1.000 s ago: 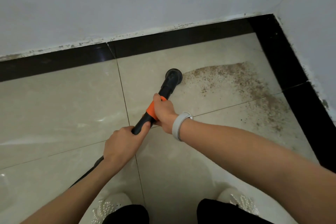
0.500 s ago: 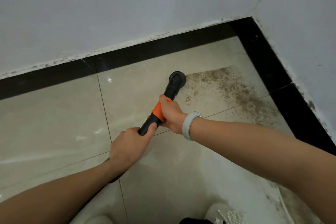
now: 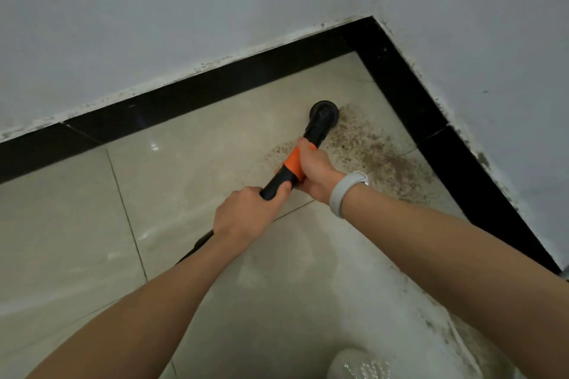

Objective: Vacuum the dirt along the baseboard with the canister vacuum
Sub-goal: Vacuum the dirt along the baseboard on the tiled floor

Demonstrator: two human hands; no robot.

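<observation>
Vacuum wand (image 3: 311, 144): black with an orange collar, long axis running up-right from the hands to the round nozzle (image 3: 324, 114) on the floor tile. Right hand (image 3: 314, 171) clasps the collar, nearer the nozzle; left hand (image 3: 246, 214) clasps the shaft behind. Dirt patch (image 3: 375, 151) lies right of the nozzle, toward the corner baseboard (image 3: 400, 83). No containers visible.

Both bare forearms reach up from the lower edge of the frame and meet near the centre. The left hand (image 3: 246, 214) sits just left of centre, its fingers curled round a black wand (image 3: 277, 186), knuckles up. The right hand (image 3: 314, 172), just above and right of it, grips the wand's orange part, and its wrist wears a pale band (image 3: 346, 192).
</observation>
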